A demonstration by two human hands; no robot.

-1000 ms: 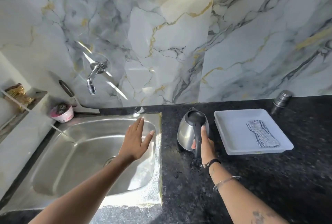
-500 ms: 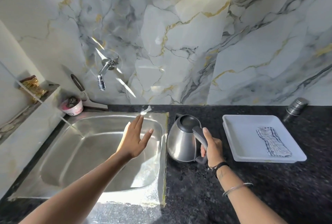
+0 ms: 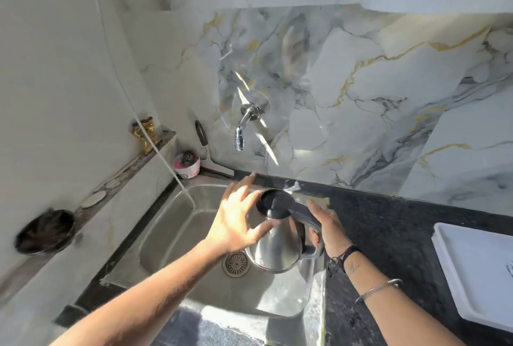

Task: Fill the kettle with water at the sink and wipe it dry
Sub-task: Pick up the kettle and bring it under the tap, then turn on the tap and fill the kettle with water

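Kettle [image 3: 277,248] hanging over the right half of the steel sink [image 3: 172,237], clear of the basin floor, just right of the round drain grate [image 3: 236,263]. Sitting tilted a little, black lid [image 3: 273,202] closed on top, so nothing of its inside showing. Being carried by the right hand [image 3: 329,230], fingers curled shut around the black handle [image 3: 308,220]. Reaching in from the left with the left hand [image 3: 236,223], fingers spread wide, holding nothing, thumb lying against the steel shoulder just under the lid; fingertips hovering at the lid's far edge, contact there impossible to judge through the blur.

Standing dry and empty, the basin, apart from sun glare on its near wall. Pointing down over the back of the sink, the wall tap [image 3: 243,129], no water running from it. Dropping into the back left corner of the basin, a thin white hose [image 3: 163,157].

Sitting at the sink's back left corner, a small pink tub [image 3: 188,169] with a dark scrubber [image 3: 188,157] in it. Resting on the left ledge, a dark round bowl [image 3: 45,232], too blurred to tell its contents, and farther back a gold figurine [image 3: 145,133].

Lying on the black table [image 3: 394,237] at the right edge, a white tray [image 3: 477,270], cut off by the frame, with only a sliver of patterned cloth [image 3: 510,270] showing inside.
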